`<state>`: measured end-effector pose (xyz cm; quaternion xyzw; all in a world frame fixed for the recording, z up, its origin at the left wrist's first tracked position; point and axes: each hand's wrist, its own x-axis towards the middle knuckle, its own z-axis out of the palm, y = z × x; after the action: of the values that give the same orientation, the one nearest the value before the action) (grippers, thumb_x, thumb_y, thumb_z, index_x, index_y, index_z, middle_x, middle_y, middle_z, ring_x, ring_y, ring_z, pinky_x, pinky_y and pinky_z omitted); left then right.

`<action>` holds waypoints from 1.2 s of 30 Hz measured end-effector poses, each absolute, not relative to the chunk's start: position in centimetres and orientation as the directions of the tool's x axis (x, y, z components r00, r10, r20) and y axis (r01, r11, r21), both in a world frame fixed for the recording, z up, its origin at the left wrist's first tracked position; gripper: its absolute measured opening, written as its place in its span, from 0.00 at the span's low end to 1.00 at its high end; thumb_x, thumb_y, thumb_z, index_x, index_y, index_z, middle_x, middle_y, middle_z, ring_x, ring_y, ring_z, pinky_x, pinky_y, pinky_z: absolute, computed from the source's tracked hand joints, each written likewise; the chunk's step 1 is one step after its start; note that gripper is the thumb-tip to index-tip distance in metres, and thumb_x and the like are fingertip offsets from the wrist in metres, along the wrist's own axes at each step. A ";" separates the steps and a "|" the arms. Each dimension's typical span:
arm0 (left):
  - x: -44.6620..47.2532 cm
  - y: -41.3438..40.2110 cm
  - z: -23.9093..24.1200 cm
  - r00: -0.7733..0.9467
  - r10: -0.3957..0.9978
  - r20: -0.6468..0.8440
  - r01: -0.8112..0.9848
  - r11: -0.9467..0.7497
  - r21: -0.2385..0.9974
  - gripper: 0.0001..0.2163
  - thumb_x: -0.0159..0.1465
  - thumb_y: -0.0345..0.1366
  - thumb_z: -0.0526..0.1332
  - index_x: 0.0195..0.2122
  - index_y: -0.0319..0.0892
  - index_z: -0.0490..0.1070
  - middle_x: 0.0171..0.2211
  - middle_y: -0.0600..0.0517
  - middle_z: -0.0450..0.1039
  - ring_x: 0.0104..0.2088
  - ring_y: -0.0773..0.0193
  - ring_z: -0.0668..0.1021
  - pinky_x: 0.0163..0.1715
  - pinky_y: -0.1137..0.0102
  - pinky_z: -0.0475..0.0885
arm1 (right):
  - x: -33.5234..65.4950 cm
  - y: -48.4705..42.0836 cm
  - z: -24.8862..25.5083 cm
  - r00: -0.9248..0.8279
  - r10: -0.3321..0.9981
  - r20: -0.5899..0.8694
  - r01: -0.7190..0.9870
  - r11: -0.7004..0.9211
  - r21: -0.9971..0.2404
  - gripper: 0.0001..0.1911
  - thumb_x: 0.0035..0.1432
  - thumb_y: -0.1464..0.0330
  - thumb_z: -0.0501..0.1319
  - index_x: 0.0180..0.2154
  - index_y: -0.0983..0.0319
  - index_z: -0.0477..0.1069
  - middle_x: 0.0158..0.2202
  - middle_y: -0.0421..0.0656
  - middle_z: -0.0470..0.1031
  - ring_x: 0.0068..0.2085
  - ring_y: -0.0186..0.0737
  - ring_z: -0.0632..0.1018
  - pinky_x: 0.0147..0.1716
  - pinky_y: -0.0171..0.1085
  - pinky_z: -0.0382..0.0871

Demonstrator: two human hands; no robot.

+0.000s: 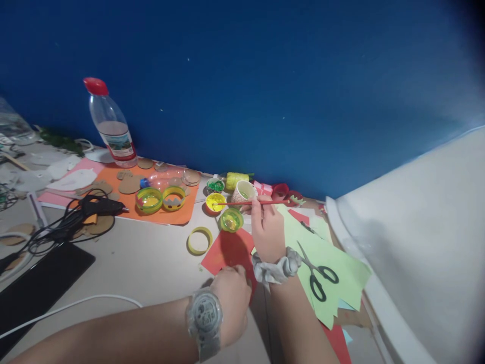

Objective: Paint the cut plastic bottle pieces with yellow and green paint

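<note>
My right hand (268, 227) pinches a thin red paintbrush (271, 202), held nearly level. Its tip reaches the yellow paint in a small cup (215, 203). Close behind that hand is a patterned paper cup (243, 192). My left hand (232, 298) is closed, fingers curled down over a sheet of red paper (227, 251); whatever is in its fingers is hidden. Between the hands and the paints sits a green-rimmed clear bottle piece (231, 220). A yellow-green ring (199, 240) lies left of the red paper. Green paint fills another small cup (215, 186) behind the yellow.
Black-handled scissors (317, 275) lie on light green paper (344, 260) at right. Leftward are a glue gun (100, 206) with tangled cable, a black phone-like slab (45, 288), two painted rings on orange paper (178, 216), and a red-capped bottle (113, 126) against the blue wall (242, 91).
</note>
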<state>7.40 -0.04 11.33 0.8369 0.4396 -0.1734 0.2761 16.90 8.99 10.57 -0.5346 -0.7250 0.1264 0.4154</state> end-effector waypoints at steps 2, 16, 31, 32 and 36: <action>7.5 -0.1 11.3 0.554 0.641 -0.531 0.831 -0.465 0.304 0.11 0.60 0.27 0.59 0.41 0.29 0.76 0.42 0.35 0.72 0.41 0.48 0.79 0.34 0.63 0.75 | 16.9 9.0 10.4 -0.077 0.881 0.466 0.663 0.394 -0.636 0.13 0.68 0.62 0.49 0.36 0.58 0.68 0.36 0.48 0.79 0.36 0.48 0.80 0.40 0.48 0.74; 7.3 -0.3 11.0 0.565 0.641 -0.520 0.823 -0.485 0.297 0.12 0.60 0.27 0.59 0.43 0.31 0.76 0.43 0.36 0.71 0.40 0.49 0.79 0.32 0.64 0.75 | 16.9 9.1 10.1 -0.026 0.878 0.478 0.604 0.394 -0.692 0.13 0.69 0.61 0.49 0.37 0.58 0.68 0.33 0.44 0.80 0.35 0.45 0.81 0.40 0.46 0.74; 7.2 -0.2 10.7 0.577 0.627 -0.523 0.812 -0.511 0.283 0.15 0.61 0.31 0.61 0.47 0.30 0.72 0.45 0.36 0.70 0.41 0.50 0.79 0.34 0.65 0.75 | 18.2 8.3 10.5 0.072 0.860 0.506 0.541 0.392 -0.744 0.13 0.70 0.61 0.49 0.38 0.58 0.68 0.32 0.44 0.79 0.33 0.44 0.81 0.34 0.43 0.76; 7.3 -0.2 10.7 0.579 0.627 -0.522 0.811 -0.512 0.284 0.15 0.60 0.32 0.61 0.47 0.30 0.72 0.45 0.36 0.70 0.41 0.49 0.79 0.34 0.65 0.75 | 18.3 8.4 10.3 0.066 0.870 0.488 0.532 0.383 -0.755 0.13 0.70 0.61 0.48 0.38 0.58 0.67 0.31 0.44 0.79 0.33 0.44 0.81 0.34 0.42 0.76; 7.3 -0.2 10.7 0.579 0.624 -0.524 0.809 -0.517 0.279 0.15 0.61 0.32 0.61 0.47 0.30 0.72 0.45 0.36 0.70 0.41 0.49 0.79 0.34 0.64 0.75 | 18.4 8.6 9.5 0.002 0.897 0.443 0.543 0.371 -0.753 0.13 0.70 0.62 0.48 0.38 0.58 0.67 0.32 0.43 0.79 0.34 0.43 0.80 0.36 0.42 0.75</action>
<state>7.32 -0.18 10.71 0.8516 0.4209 -0.1820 0.2540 18.35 8.64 9.52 -0.5285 -0.6810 0.1878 0.4708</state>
